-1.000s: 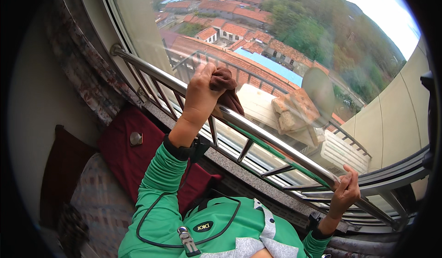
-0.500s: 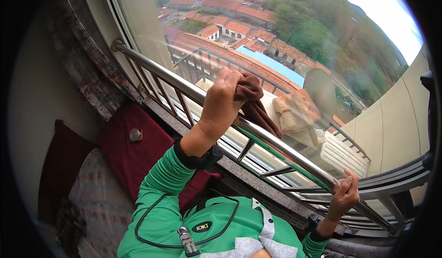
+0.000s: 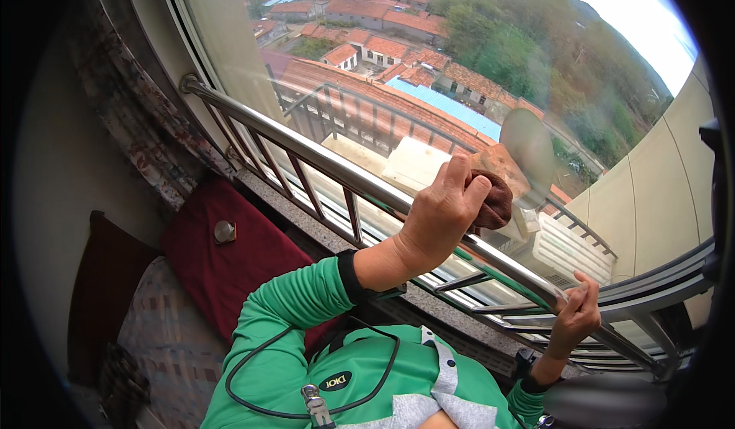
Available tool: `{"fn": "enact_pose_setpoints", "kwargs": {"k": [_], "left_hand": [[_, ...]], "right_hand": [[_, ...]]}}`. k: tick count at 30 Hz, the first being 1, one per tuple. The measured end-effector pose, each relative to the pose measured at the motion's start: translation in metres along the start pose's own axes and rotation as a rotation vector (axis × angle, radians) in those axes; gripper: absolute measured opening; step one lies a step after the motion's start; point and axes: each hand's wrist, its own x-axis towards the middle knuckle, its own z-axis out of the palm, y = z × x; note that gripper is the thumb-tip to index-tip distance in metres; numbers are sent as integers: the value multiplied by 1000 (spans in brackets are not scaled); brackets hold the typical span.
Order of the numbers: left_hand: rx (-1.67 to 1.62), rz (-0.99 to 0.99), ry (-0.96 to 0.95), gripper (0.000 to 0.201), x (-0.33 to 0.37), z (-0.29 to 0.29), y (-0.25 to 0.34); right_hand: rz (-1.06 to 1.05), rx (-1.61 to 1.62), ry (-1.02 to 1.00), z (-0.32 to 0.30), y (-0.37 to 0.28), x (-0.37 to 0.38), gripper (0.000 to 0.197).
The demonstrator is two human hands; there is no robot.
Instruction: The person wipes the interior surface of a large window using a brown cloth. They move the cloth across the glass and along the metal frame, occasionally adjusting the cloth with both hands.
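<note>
My left hand (image 3: 440,216) is closed around a bunched brown cloth (image 3: 494,201), just over the shiny metal rail (image 3: 337,163) that runs along the window. Whether the cloth presses on the pane or only on the rail, I cannot tell. Farther right, my right hand (image 3: 576,316) grips the same rail near its right end, some fingers hidden behind the bar. Behind the cloth, the window glass (image 3: 367,103) shows faint smears and reflections.
Below the rail are upright bars and a speckled stone sill (image 3: 325,234). At left lie a dark red cover (image 3: 230,264) with a small round metal object (image 3: 224,232) on it, and a patterned curtain (image 3: 126,84). Outside are bricks (image 3: 501,165) and a white outdoor unit (image 3: 570,247).
My left hand has moved right along the rail with the brown cloth, which now looks more bunched, its hanging end no longer showing. My right hand has stayed on the rail.
</note>
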Motion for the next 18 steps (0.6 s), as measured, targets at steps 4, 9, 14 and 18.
{"fn": "enact_pose_setpoints", "kwargs": {"k": [4,9,14,18], "left_hand": [[-147,270,-11,23,10,18,36],[-119,264,-19,27,16,12,16],[149,-38,411,40,45,-69,-93],[399,-592,505,36,49,-107,-151]], "right_hand": [[27,7,7,1,1,-2,21],[-50,5,22,1,5,-2,22],[-40,21,24,0,4,-1,21],[-52,9,40,1,1,1,21]]}}
